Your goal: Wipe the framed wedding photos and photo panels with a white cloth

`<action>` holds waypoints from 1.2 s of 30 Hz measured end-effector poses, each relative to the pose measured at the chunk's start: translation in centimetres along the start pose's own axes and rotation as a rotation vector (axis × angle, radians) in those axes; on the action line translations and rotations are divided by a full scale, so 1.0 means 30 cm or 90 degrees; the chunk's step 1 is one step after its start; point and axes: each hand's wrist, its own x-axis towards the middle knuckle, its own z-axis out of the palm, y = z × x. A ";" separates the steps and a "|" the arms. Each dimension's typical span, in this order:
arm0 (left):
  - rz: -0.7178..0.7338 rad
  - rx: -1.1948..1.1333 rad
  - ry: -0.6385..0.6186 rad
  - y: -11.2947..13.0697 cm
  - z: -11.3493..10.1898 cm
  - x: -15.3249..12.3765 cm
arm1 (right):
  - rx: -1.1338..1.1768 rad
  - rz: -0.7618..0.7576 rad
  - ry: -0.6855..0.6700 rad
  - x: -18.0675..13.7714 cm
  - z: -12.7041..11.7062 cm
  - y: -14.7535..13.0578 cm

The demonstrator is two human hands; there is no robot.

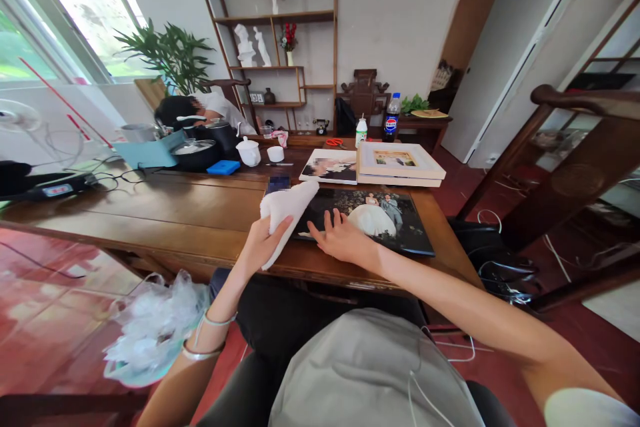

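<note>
Plainly, the left hand (pixel 261 239) holds a folded white cloth (pixel 289 210), thumb laid along its near side and the fingers mostly hidden by the fabric. This cloth sits at nine o'clock of a dark photo panel (pixel 380 219), overlapping its left end; whether the two touch is hard to tell. That panel lies flat on the brown wooden table (pixel 215 203), right in front of the wearer, and shows a couple, one in a broad white gown. Over its near left part is the right hand (pixel 343 235), palm down, holding nothing, its fingers spread wide; contact with the surface cannot be made out. Reckoned from the panel, a lighter photo print (pixel 325 165) lies at eleven o'clock, beside a white frame (pixel 423 159) at one o'clock. Farther off toward twelve stand a small white bottle (pixel 361 133) and a blue-capped cola bottle (pixel 393 119), with red scissors (pixel 334 142) near eleven. Toward ten o'clock are a white cup (pixel 275 154), a white teapot (pixel 249 152) and a blue box (pixel 223 167); beyond them another person (pixel 223 107) leans low at the table. A basin of clear plastic bags (pixel 155 323) rests on the floor at eight o'clock.
</note>
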 end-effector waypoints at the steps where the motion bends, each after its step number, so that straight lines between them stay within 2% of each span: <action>1: -0.014 -0.006 0.007 -0.006 -0.001 0.000 | -0.010 0.001 -0.002 0.000 -0.007 -0.005; 7: -0.053 -0.033 0.002 -0.021 -0.002 -0.001 | -0.021 0.060 0.005 -0.015 -0.037 -0.024; 14: -0.076 -0.035 0.023 -0.020 -0.002 -0.001 | -0.014 0.082 0.081 -0.073 -0.006 -0.026; 17: -0.074 -0.051 0.026 -0.028 -0.002 0.001 | 0.002 0.064 0.118 -0.115 -0.044 -0.002; 20: -0.082 -0.084 0.041 -0.033 -0.001 0.002 | 0.081 0.069 0.179 -0.174 -0.126 0.047; 22: -0.086 -0.088 0.044 -0.032 0.000 0.001 | 0.165 0.096 0.253 -0.223 -0.189 0.080; 24: -0.084 -0.064 0.038 -0.029 0.003 -0.001 | 0.245 0.168 0.352 -0.274 -0.248 0.101; 27: -0.077 -0.011 0.034 -0.021 0.007 -0.004 | 0.278 0.414 0.536 -0.340 -0.322 0.097; 29: -0.070 0.008 0.035 -0.016 0.010 -0.004 | 0.270 0.579 0.700 -0.362 -0.362 0.084; 30: -0.064 0.012 0.035 -0.014 0.012 -0.004 | 0.283 0.625 0.792 -0.365 -0.378 0.079; 33: -0.044 0.015 0.031 -0.012 0.015 -0.006 | 0.387 0.626 1.023 -0.353 -0.409 0.087; 36: -0.037 0.018 0.027 -0.012 0.019 -0.009 | 0.495 0.604 1.106 -0.342 -0.401 0.124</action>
